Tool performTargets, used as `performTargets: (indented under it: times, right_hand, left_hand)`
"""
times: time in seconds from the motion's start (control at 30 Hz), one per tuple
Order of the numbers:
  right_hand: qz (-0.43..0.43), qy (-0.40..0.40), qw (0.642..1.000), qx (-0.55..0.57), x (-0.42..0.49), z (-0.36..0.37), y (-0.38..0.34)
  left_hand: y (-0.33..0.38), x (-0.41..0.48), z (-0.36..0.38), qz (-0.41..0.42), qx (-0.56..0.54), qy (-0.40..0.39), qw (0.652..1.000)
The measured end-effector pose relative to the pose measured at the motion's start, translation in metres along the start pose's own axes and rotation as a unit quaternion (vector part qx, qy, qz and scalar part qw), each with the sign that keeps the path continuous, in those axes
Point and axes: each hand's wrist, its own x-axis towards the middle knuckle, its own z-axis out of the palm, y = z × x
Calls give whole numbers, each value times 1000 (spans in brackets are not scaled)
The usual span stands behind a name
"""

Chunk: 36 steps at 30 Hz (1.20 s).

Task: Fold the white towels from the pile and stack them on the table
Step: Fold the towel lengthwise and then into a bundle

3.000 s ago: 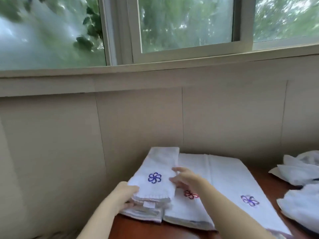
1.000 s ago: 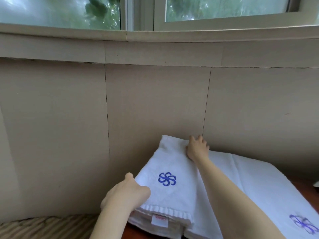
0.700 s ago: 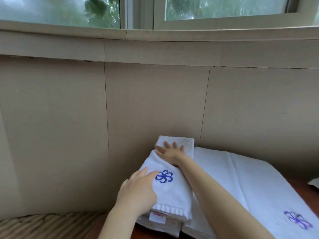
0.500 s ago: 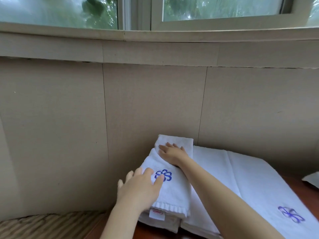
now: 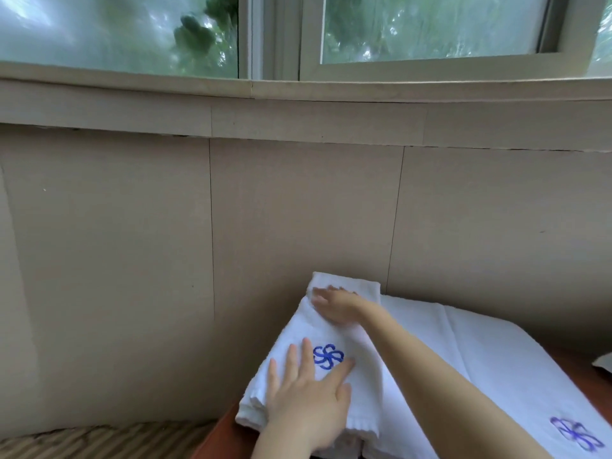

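Note:
A folded white towel [image 5: 362, 379] with a blue flower mark lies on top of a small stack of folded towels at the table's left end. My left hand [image 5: 306, 400] rests flat on its near part, fingers spread beside the flower. My right hand [image 5: 336, 306] presses flat on its far end, close to the wall. To the right lies a larger white towel [image 5: 496, 369], spread flat, with a purple flower near its front edge.
The brown table [image 5: 215, 442] ends just left of the stack, with striped flooring below. A beige panelled wall [image 5: 298, 210] stands right behind the towels, under a window. A scrap of another white cloth [image 5: 604, 361] shows at the right edge.
My right hand slid from the towel's far right corner onto its top. My left hand moved from gripping the near left edge to lying flat with spread fingers.

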Motion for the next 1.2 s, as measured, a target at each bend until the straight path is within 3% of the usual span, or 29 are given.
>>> performTargets:
  times: [0.07, 0.13, 0.3, 0.47, 0.67, 0.77, 0.93, 1.07, 1.2]
  right_hand:
    - [-152, -52, 987, -16, -11, 16, -19]
    - [-198, -46, 979, -27, -18, 28, -14]
    - [43, 23, 999, -3, -2, 9, 37]
    - [102, 38, 993, 54, 2, 19, 33]
    - [27, 3, 996, 84, -60, 30, 30]
    - [-10, -21, 992, 123, -107, 35, 24]
    - [-90, -14, 995, 44, -201, 40, 1]
    - [-152, -80, 985, -10, -283, 42, -25]
    - [-141, -113, 984, -5, -360, 50, -30]
  left_hand:
    - [0, -1, 0, -4, -9, -2, 1000]
    - [2, 0, -2, -7, -18, -9, 1000]
    - [2, 0, -4, -13, -15, -36, 999]
    - [1, 4, -3, -16, -15, -44, 999]
    - [-2, 0, -6, -22, -23, -38, 999]
    - [3, -14, -3, -36, -36, 3, 999]
    - [8, -71, 20, -91, -26, 85, 992]
    - [10, -135, 26, -120, -4, 7, 993]
    - [28, -190, 14, -117, -9, -69, 991]
